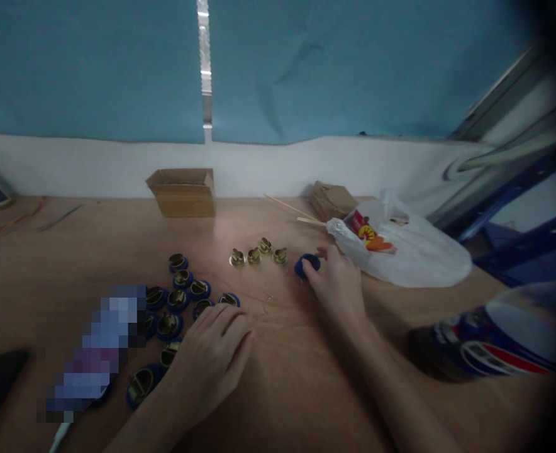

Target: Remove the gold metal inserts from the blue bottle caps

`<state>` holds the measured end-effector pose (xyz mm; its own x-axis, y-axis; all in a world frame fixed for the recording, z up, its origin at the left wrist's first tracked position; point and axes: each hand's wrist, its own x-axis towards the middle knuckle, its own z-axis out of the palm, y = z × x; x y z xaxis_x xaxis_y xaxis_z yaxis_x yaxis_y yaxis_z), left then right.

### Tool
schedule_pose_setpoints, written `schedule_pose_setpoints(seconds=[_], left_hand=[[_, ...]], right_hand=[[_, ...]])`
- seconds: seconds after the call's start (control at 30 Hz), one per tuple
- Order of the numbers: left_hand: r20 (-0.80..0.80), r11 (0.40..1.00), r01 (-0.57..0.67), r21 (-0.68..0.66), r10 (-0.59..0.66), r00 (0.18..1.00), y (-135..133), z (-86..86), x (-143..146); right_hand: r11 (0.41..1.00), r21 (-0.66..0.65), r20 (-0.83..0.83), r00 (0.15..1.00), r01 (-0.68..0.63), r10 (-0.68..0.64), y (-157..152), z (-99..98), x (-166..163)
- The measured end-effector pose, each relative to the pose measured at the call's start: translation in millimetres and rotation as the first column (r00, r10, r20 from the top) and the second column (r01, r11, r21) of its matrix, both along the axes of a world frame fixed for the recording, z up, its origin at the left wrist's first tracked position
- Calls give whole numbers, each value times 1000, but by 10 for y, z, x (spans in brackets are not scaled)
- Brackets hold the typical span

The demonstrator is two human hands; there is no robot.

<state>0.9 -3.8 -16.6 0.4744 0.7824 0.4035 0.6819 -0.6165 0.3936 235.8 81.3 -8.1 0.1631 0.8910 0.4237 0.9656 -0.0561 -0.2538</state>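
My right hand (pixel 337 283) holds a small round dark-blue cap-like piece (pixel 307 267) between thumb and fingers, close to the tabletop. My left hand (pixel 214 355) rests palm down with its fingers loosely bent and slightly apart; it seems to hold nothing, though its fingertips are partly hidden. Beside and partly behind it lie several blue-rimmed round pieces (pixel 178 299) with brass-coloured clip fittings inside. One larger-looking blue-rimmed piece (pixel 142 385) sits by the left forearm. Between the hands, farther back, stand several bare brass-coloured clip fittings (pixel 254 255).
An open cardboard box (pixel 186 195) stands near the wall. A crumpled brown package (pixel 332 200), thin sticks (pixel 287 206) and a white plastic bag (pixel 414 251) lie at the right rear. A Pepsi bottle (pixel 485 343) lies at right; a blurred-out device (pixel 96 352) is at left.
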Motion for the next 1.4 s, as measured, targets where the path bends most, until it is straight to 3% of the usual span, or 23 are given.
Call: schedule_pose_setpoints(seconds=[0.37,0.47,0.57,0.77,0.9,1.03,1.13,1.23,1.4], left_hand=[[104,997,-78,-16,79,991,31,-16,-10],[140,992,-117,-51,124,982,65,55,-41],[68,980,-187,-67,191,979,151,190,-84],[-119,957,-233,-170,215,969,670,393,-98],[-201,936,-277,-217,235,951,1151,291,-29],[-257,899,-330,-289,259,931,1393,111,81],[-221,881,-372,-293,316,923,1390,59,132],[-119,879,-379,-288,360,925,1276,124,113],[130,906,-307,-291,356,925,850,332,21]], right_hand=[[999,-27,2,1000,-17,17,29,-47,19],[999,-20,2,1000,-29,29,35,-38,19],[998,34,-27,998,-58,59,30,-18,7],[964,125,-91,964,-236,248,-14,11,-76],[951,128,-110,949,-281,295,-37,9,-124],[931,138,-124,927,-337,354,-63,3,-157],[919,144,-133,913,-367,386,-77,-12,-184],[907,167,-198,888,-386,415,-88,-23,-226],[820,281,-464,678,-498,571,-219,39,-388]])
